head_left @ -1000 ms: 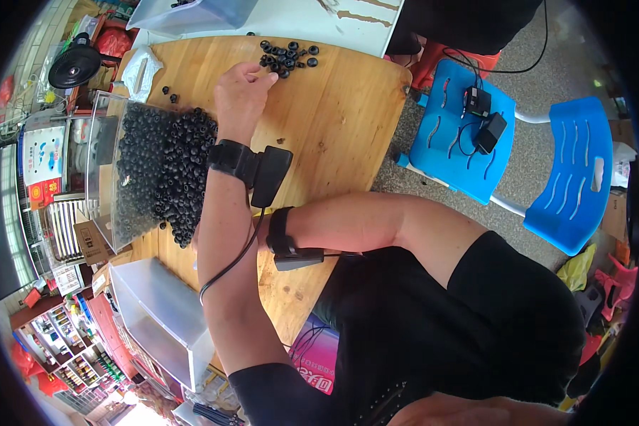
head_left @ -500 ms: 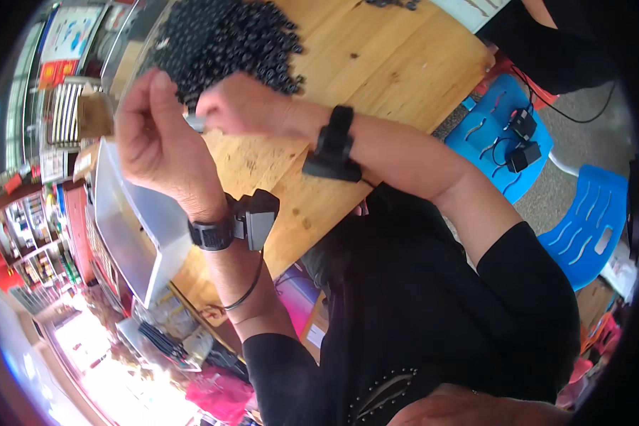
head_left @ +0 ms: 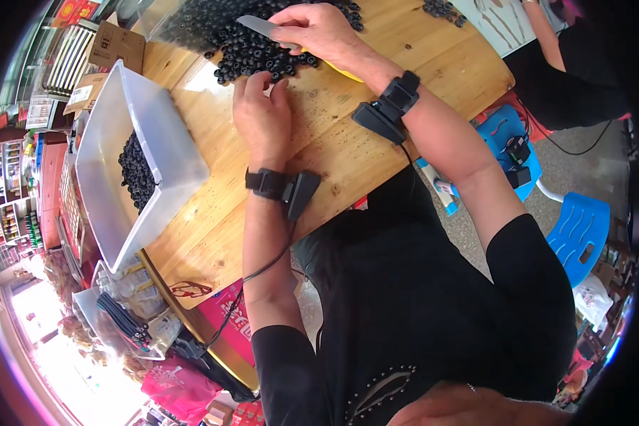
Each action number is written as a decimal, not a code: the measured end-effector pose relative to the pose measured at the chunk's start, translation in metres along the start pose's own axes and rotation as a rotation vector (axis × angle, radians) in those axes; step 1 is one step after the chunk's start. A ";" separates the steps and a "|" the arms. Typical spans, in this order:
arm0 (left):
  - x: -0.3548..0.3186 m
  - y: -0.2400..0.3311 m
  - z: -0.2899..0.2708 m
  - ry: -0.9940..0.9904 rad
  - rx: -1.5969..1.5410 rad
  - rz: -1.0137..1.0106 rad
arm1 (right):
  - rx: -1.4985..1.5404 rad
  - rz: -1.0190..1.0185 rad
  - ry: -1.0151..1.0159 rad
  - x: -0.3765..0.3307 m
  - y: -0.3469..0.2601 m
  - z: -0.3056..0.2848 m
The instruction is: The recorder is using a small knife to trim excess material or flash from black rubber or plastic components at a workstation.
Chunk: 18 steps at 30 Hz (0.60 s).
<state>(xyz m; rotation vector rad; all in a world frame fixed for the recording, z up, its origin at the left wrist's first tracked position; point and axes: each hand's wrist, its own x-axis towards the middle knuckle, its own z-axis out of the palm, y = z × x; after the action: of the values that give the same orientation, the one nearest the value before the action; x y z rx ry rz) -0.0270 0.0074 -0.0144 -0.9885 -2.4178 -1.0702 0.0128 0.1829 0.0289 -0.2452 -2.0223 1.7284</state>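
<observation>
blade (head_left: 255, 26) juts leftward from your right hand (head_left: 318, 32), its fingers and thumb clamped on it above the heap of small black rings (head_left: 255, 58). that heap lies on the wooden table (head_left: 433, 78) in front of you. your left hand (head_left: 263, 117) is palm down at the heap's near edge, fingers bent; i cannot tell whether it grips a ring. more rings lie in the translucent bin (head_left: 181, 135) to your left, and something yellow (head_left: 343, 72) shows beside your right forearm.

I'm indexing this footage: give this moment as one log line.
left hand: by black parts pile | right hand: holding knife | clear bin: black parts inside
</observation>
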 end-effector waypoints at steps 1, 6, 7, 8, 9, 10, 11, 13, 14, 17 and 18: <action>0.003 -0.002 0.003 0.008 0.007 0.029 | 0.008 0.017 0.004 0.000 0.001 -0.001; 0.010 -0.017 0.007 -0.046 0.086 0.101 | -0.037 0.043 -0.004 0.000 0.001 -0.002; 0.011 -0.018 0.006 -0.055 0.092 0.109 | -0.003 0.042 -0.001 0.000 0.004 -0.001; 0.010 -0.017 0.005 -0.065 0.006 0.059 | 0.031 0.042 0.002 0.000 0.008 0.002; 0.009 -0.015 0.002 -0.074 -0.079 0.007 | 0.065 0.041 0.004 -0.001 0.011 0.003; 0.008 -0.014 -0.003 -0.079 -0.157 -0.047 | 0.059 0.040 -0.018 -0.002 0.009 0.004; 0.006 -0.013 -0.007 -0.073 -0.391 -0.176 | 0.054 0.038 -0.040 -0.003 0.007 0.005; 0.003 -0.011 -0.013 -0.056 -0.863 -0.432 | 0.065 0.038 -0.104 -0.005 0.003 0.005; 0.001 -0.008 -0.019 -0.063 -0.976 -0.457 | 0.082 0.040 -0.144 -0.006 0.001 0.004; -0.005 -0.002 -0.035 -0.084 -1.242 -0.496 | 0.118 0.012 -0.202 -0.012 -0.007 0.008; -0.007 0.000 -0.037 -0.079 -1.266 -0.476 | 0.127 -0.004 -0.209 -0.015 -0.011 0.009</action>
<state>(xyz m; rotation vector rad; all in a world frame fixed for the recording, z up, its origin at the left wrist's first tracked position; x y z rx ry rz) -0.0220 -0.0236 0.0070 -0.6826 -1.8758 -2.9098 0.0234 0.1661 0.0349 -0.0195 -2.0427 1.9414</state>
